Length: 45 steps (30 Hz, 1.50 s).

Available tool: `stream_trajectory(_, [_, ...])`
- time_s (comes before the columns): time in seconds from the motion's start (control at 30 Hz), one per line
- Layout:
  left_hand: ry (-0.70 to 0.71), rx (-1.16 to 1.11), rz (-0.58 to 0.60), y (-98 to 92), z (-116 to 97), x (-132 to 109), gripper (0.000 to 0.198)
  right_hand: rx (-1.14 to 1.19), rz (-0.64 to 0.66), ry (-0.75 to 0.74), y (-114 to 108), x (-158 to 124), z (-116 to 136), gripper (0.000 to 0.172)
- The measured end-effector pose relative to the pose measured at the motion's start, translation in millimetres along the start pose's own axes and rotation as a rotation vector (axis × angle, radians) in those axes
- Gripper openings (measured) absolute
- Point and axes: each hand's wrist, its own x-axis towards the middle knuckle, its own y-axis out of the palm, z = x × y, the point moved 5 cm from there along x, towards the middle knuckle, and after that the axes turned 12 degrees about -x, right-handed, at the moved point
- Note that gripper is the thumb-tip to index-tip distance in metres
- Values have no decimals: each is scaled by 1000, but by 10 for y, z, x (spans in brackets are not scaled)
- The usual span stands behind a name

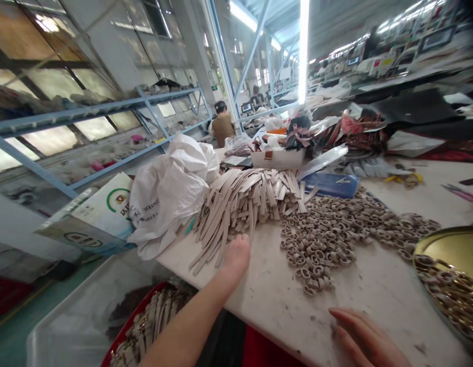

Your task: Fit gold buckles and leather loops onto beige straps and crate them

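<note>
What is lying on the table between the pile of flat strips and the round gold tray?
A heap of small beige loops lies between the flat strips and gold tray, as the head view shows.

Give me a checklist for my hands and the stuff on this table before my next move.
1. Left hand at the beige strips: ok, it is by the pile's near edge.
2. Strip held in the left fingers: cannot tell, the hand itself hides the grip.
3. Right hand free: ok, its fingers are apart with nothing visible between them.
4. Loops within the right hand's reach: ok, probably; the pile lies just beyond it.
5. Round tray fully in view: not ok, the picture's right edge cuts it off.
</note>
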Motion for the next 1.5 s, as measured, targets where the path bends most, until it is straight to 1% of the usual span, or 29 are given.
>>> stream_trajectory(0.07, [19,-12,37,88,-49,-280,15,17,16,39,-36,5,74,31])
stream_trajectory(0.1, [25,-23,48,109,-60,-373,14,27,24,60,-49,5,104,31])
stream_trajectory(0.17, [31,-54,54,114,-71,-447,21,46,42,95,-67,5,146,32])
stream_trajectory(0.23, [29,-99,49,98,-95,-387,31,65,55,119,-77,7,164,32])
stream_trajectory(0.3, [18,-156,41,97,-149,-248,32,84,58,136,-91,10,171,32])
stream_trajectory(0.4, [-24,-262,38,134,-252,-30,22,124,46,156,-121,5,184,31])
stream_trajectory(0.47, [-75,-347,42,150,-283,59,15,159,25,173,-146,-7,191,31])
stream_trajectory(0.53, [-126,-449,43,127,-275,83,9,204,2,189,-162,-17,191,30])
stream_trajectory(0.6, [-147,-569,29,53,-258,36,6,239,-16,201,-162,-20,180,29])
stream_trajectory(0.67, [-137,-707,18,-42,-275,-92,5,266,-48,209,-169,-11,163,29])
stream_trajectory(0.73, [-119,-870,46,-109,-352,-307,8,288,-99,224,-211,2,156,30])
stream_trajectory(0.8, [-114,-1049,134,-120,-491,-594,11,299,-125,262,-295,6,187,31])
stream_trajectory(0.83, [-117,-1138,193,-111,-577,-751,11,309,-104,284,-341,4,227,32])
stream_trajectory(0.87, [-124,-1220,247,-101,-663,-906,12,334,-58,304,-385,-1,286,33])
stream_trajectory(0.9, [-135,-1289,287,-97,-743,-1051,12,396,23,312,-417,-11,369,37])
stream_trajectory(0.97, [-178,-1455,321,-103,-867,-1285,13,585,239,285,-455,-55,593,46])
stream_trajectory(1.0, [-219,-1573,319,-107,-906,-1374,14,681,329,303,-472,-96,689,48])
stream_trajectory(1.03, [-271,-1700,310,-106,-932,-1450,15,761,378,342,-494,-142,756,47])
stream_trajectory(1.07, [-327,-1822,302,-96,-948,-1517,16,821,399,395,-513,-191,791,45])
stream_trajectory(1.13, [-411,-1982,323,-52,-971,-1640,18,876,362,510,-545,-279,759,40])
stream_trajectory(1.17, [-419,-1993,354,-24,-980,-1697,19,883,329,554,-557,-314,706,39])
stream_trajectory(1.27, [-353,-1949,448,55,-973,-1826,21,912,244,640,-572,-374,494,36])
stream_trajectory(1.3, [-344,-1948,501,84,-965,-1852,23,931,232,655,-573,-380,432,36])
stream_trajectory(1.33, [-354,-1961,578,117,-962,-1869,25,951,239,658,-569,-379,390,35])
stream_trajectory(1.37, [-377,-1981,688,151,-970,-1881,26,966,269,646,-558,-371,371,35])
stream_trajectory(1.43, [-428,-1993,988,213,-1023,-1910,30,953,364,591,-520,-336,385,34])
stream_trajectory(1.47, [-429,-1959,1136,237,-1058,-1926,34,917,409,558,-493,-308,400,34])
stream_trajectory(1.5, [-407,-1901,1249,261,-1089,-1934,37,863,442,527,-460,-269,409,34])
